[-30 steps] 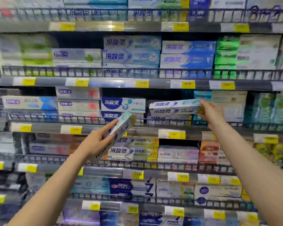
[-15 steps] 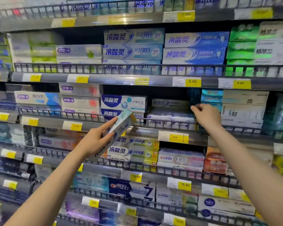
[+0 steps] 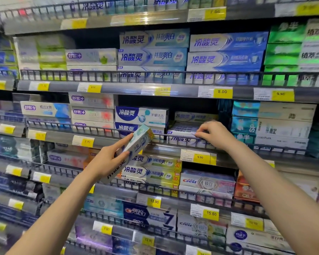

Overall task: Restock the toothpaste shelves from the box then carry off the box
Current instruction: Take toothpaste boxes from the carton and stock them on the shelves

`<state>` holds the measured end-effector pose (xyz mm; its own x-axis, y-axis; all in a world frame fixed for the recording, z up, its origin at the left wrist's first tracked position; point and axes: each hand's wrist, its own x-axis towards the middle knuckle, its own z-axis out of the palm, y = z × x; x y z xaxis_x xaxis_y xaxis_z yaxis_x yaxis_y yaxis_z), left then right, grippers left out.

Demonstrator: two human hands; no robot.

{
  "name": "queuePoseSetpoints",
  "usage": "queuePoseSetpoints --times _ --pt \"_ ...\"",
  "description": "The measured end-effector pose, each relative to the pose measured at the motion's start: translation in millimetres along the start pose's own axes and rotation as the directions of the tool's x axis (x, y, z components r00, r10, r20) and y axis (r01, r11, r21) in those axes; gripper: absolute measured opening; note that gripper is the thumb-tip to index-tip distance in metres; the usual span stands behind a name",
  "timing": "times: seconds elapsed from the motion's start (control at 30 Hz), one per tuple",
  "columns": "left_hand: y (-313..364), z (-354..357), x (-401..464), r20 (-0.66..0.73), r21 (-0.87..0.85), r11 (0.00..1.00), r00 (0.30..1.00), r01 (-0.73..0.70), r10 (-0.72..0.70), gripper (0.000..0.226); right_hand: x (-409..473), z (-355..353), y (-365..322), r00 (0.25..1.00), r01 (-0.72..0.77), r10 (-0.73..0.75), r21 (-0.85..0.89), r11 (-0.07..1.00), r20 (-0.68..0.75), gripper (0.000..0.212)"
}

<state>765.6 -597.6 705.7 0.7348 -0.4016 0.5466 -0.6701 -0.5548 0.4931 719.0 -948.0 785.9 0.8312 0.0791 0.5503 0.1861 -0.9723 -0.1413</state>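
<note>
held carton (image 3: 136,144): white, teal | price tags (image 3: 222,92): yellow, white | right-hand cartons (image 3: 284,54): green

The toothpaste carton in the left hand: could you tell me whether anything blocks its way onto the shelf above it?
The left hand holds the toothpaste carton tilted, just before the wire rail. It must clear that rail. Behind it, stacked blue-and-white cartons already fill that spot; the right hand occupies the neighbouring stack.

Glossy cardboard cartons (image 3: 153,56) (wire rails (image 3: 136,75))
</note>
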Motion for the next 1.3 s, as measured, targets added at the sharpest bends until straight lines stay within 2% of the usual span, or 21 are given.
queuePoseSetpoints --times 0.23,0.37,0.47,0.6,0.67,0.83,0.97,1.07,1.13,1.2,1.23,1.3 --pt "2 0 0 0.028 -0.006 1.0 1.0 0.011 -0.011 0.057 -1 2 0 1.0 0.017 -0.017 -0.048 0.999 -0.013 0.022" --pt "10 2 2 0.073 0.012 1.0 0.997 -0.016 0.015 0.056 -7 1 -6 0.996 0.01 -0.018 -0.094 0.995 -0.087 0.028" --pt "26 10 1 0.155 0.033 0.996 0.985 -0.083 0.077 0.056 -23 5 -28 0.991 0.091 -0.082 0.082 0.992 -0.108 0.044" --pt "58 30 2 0.249 0.015 0.978 0.948 -0.21 0.2 0.06 -49 10 -52 0.992 0.083 -0.104 0.263 0.961 0.067 0.058" --pt "69 42 5 0.259 -0.037 0.966 0.931 -0.257 0.258 0.064 -60 5 -49 0.994 0.027 -0.061 0.343 0.939 0.089 0.056" --pt "83 60 16 0.291 -0.155 0.956 0.913 -0.251 0.287 0.065 -93 -21 -30 0.994 -0.079 0.039 0.441 0.894 0.098 0.033" --pt "88 56 29 0.328 -0.186 0.942 0.886 -0.278 0.326 0.04 -116 -43 -11 0.979 -0.199 0.198 0.467 0.861 0.054 0.035" --pt "90 51 34 0.251 -0.315 0.921 0.916 -0.23 0.314 0.017 -130 -53 -2 0.955 -0.277 0.291 0.538 0.796 0.062 0.037" --pt "93 52 38 0.218 -0.352 0.914 0.932 -0.203 0.291 0.013 -134 -53 -1 0.948 -0.297 0.316 0.45 0.842 0.034 0.041" --pt "95 56 42 0.225 -0.355 0.913 0.929 -0.201 0.292 0.017 -134 -52 0 0.955 -0.284 0.29 0.093 0.954 -0.059 0.055" --pt "96 58 43 0.238 -0.352 0.914 0.926 -0.2 0.294 0.022 -134 -51 -3 0.97 -0.229 0.218 -0.1 0.968 -0.111 0.062" --pt "99 61 46 0.255 -0.352 0.913 0.918 -0.205 0.304 0.028 -132 -47 -12 0.993 -0.018 -0.021 -0.322 0.946 -0.119 0.066"
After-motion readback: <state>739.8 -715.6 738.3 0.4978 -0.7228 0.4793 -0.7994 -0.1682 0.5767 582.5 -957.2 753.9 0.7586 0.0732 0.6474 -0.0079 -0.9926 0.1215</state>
